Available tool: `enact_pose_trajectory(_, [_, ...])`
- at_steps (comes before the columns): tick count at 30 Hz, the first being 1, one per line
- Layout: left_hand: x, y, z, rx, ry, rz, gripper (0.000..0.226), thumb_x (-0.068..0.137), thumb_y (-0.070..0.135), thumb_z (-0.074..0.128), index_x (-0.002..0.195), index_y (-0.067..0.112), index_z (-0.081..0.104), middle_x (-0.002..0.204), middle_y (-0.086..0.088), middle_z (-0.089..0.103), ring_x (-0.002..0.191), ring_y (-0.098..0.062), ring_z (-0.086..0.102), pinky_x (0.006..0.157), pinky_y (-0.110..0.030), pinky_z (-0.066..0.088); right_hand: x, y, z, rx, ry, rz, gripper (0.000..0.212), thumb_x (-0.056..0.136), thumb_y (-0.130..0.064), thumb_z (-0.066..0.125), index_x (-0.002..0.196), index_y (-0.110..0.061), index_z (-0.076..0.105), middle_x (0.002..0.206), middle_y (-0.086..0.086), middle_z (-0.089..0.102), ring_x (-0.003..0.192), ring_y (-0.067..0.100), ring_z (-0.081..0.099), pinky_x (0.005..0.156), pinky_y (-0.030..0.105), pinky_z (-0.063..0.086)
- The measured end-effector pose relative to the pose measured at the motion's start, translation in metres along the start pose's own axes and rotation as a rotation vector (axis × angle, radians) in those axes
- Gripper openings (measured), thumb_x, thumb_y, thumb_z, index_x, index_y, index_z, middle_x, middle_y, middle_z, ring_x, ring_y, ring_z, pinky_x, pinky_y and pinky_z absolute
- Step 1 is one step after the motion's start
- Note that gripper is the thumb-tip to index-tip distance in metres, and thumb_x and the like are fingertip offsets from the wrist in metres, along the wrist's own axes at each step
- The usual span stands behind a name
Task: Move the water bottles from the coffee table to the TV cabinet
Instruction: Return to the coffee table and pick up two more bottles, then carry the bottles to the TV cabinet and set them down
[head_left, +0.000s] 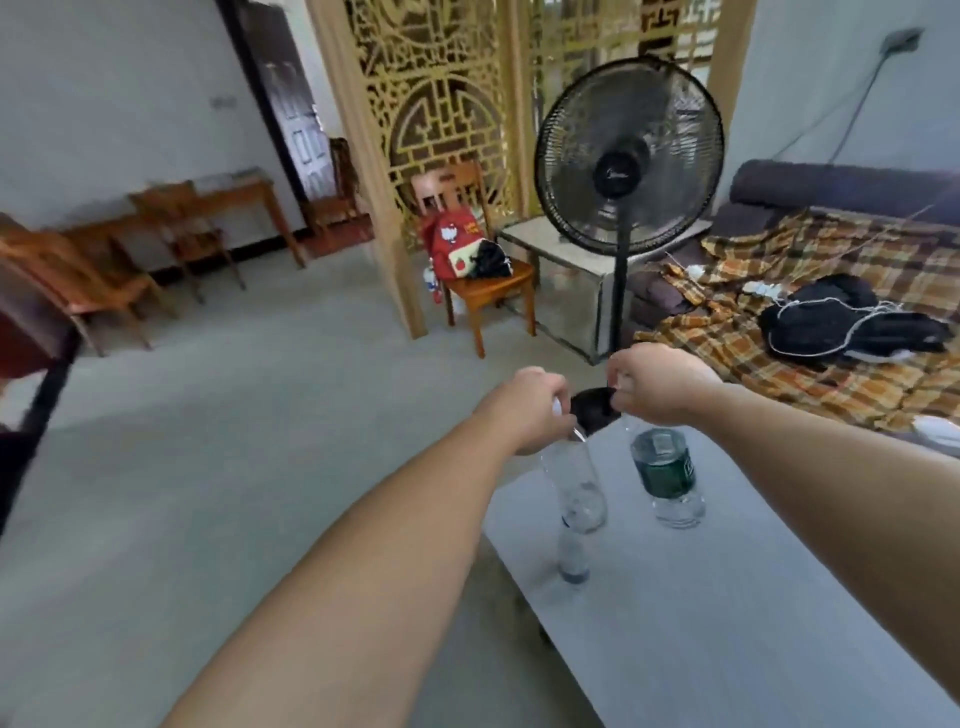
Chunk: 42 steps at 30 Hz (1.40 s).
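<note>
On coffee table (727, 623): pale grey top, lower right of view, w/ two water bottles near its far end
Left hand (530, 410): fingers curled round the neck of the clear bottle (574, 488), gripping it from above
Clear bottle: no label seen, tilted, base looks just off the tabletop; a blurred reflection or 2nd outline sits below it, can't tell which
Right hand (660, 384): fingers pinched round the cap end of the green-label bottle (667, 475)
Green-label bottle: upright, base on or just above the table, can't tell
Bottles: beside each other, apart
Behind: black fan (628, 156) on stand, wooden chair (488, 291) w/ red backpack (449, 244), sofa w/ plaid blanket (831, 291) at right
TV cabinet: can't tell which piece it is
</note>
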<state>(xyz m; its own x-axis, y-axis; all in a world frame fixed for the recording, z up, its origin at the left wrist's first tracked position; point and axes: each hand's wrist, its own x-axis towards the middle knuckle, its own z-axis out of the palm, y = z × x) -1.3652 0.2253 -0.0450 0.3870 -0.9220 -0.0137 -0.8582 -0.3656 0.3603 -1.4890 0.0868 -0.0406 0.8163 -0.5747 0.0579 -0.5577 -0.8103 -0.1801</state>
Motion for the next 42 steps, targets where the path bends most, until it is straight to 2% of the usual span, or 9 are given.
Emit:
enact_pose_trajectory(7, [-0.169,-0.103,-0.068,0.093,0.147,-0.268,0.006,0.08,0.021,0.057,0.085,0.02,0.059,0.087,-0.001,0.052,0.092,-0.029,0.056,0.067,-0.03,0.042,-0.005,-0.197,0.003,-0.027,-0.061,-0.408,0.023,0.079,-0.027,0.063,0.101,-0.021,0.061,0.098,0.003,0.06,0.084,0.024,0.055,0.066,0.032,0.043])
enact_pose_trajectory(12, [-0.333,-0.17,-0.087,0.1,0.284,-0.529,0.012,0.081,0.021,0.055,0.091,0.017,0.061,0.103,-0.008,0.057,0.098,-0.029,0.055,0.078,-0.031,0.044,-0.058,-0.334,0.025,0.048,-0.085,-0.613,0.021,0.082,-0.024,0.062,0.102,-0.018,0.062,0.103,0.007,0.052,0.095,0.032,0.058,0.076,0.035,0.046])
enact_pose_trajectory(17, [-0.497,-0.198,-0.1,0.151,0.384,-0.797,0.022,0.083,0.024,0.054,0.099,0.014,0.064,0.106,-0.011,0.059,0.099,-0.03,0.057,0.08,-0.031,0.044,-0.132,-0.476,0.045,0.044,-0.156,-0.914,0.02,0.084,-0.025,0.06,0.103,-0.018,0.061,0.108,0.01,0.052,0.094,0.033,0.057,0.075,0.033,0.043])
enact_pose_trajectory(20, [-0.586,-0.202,-0.103,0.25,0.415,-0.941,0.02,0.082,0.025,0.053,0.094,0.015,0.066,0.086,-0.001,0.056,0.084,-0.02,0.053,0.069,-0.027,0.037,-0.177,-0.551,0.059,0.016,-0.209,-1.078,0.021,0.087,-0.026,0.055,0.105,-0.016,0.06,0.108,0.009,0.051,0.092,0.03,0.055,0.074,0.032,0.04])
enact_pose_trajectory(23, [-0.653,-0.205,-0.097,0.143,0.348,-1.075,0.019,0.085,0.019,0.056,0.098,0.011,0.067,0.099,-0.005,0.066,0.096,-0.019,0.057,0.067,-0.013,0.035,-0.22,-0.608,0.077,-0.014,-0.298,-1.209,0.021,0.088,-0.023,0.052,0.106,-0.016,0.062,0.108,0.01,0.053,0.089,0.025,0.051,0.079,0.033,0.043])
enact_pose_trajectory(29, [-0.71,-0.21,-0.069,0.045,0.321,-1.366,0.017,0.081,0.022,0.062,0.093,0.012,0.069,0.102,-0.009,0.068,0.099,-0.024,0.061,0.085,-0.035,0.051,-0.262,-0.661,0.108,-0.064,-0.41,-1.482,0.024,0.094,-0.024,0.047,0.108,-0.01,0.059,0.106,0.014,0.06,0.096,0.03,0.055,0.081,0.035,0.043])
enact_pose_trajectory(34, [-0.709,-0.214,-0.049,-0.026,0.48,-1.468,0.012,0.07,0.018,0.073,0.079,0.014,0.067,0.086,-0.006,0.066,0.087,-0.022,0.061,0.068,-0.026,0.045,-0.245,-0.671,0.113,-0.035,-0.261,-1.66,0.034,0.1,-0.041,0.03,0.097,-0.013,0.048,0.081,0.006,0.053,0.078,0.029,0.053,0.068,0.039,0.044])
enact_pose_trajectory(37, [-0.696,-0.222,-0.044,-0.013,0.616,-1.512,0.019,0.072,0.027,0.073,0.084,0.016,0.063,0.087,0.001,0.056,0.083,-0.016,0.054,0.066,-0.024,0.039,-0.226,-0.679,0.116,0.046,-0.221,-1.675,0.033,0.098,-0.046,0.032,0.09,-0.017,0.044,0.072,0.0,0.048,0.07,0.025,0.047,0.056,0.034,0.032])
enact_pose_trajectory(42, [-0.677,-0.245,-0.052,-0.02,0.647,-1.519,0.023,0.073,0.034,0.074,0.085,0.018,0.063,0.089,0.003,0.057,0.081,-0.014,0.051,0.067,-0.024,0.04,-0.195,-0.697,0.125,0.056,-0.195,-1.652,0.042,0.095,-0.054,0.035,0.101,-0.017,0.054,0.063,-0.008,0.04,0.069,0.022,0.046,0.05,0.031,0.027])
